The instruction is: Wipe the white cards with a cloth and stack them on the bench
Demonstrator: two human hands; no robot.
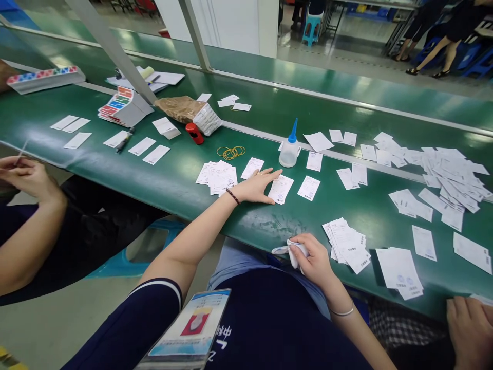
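Note:
My left hand (256, 187) reaches over the table with its fingers spread, its fingertips at the edge of a small printed white card (282, 190). Under and beside that hand lie another card (252, 167) and a loose pile of cards (221, 177). At the table's front edge my right hand (313, 258) is closed around a crumpled white cloth (295, 253). A further single card (308, 188) lies to the right of the left hand. Behind it stands a clear squeeze bottle (289, 153) with a blue pointed cap. Yellow rubber bands (231, 152) lie farther left.
Stacked cards (348, 244) and a large scattered heap (450, 172) cover the right side. A red stamp (194, 133), a brown paper-wrapped bundle (181, 107) and a pen (125, 140) sit to the left. Co-workers' hands (29, 177) show at both sides. A metal post (115, 51) rises behind.

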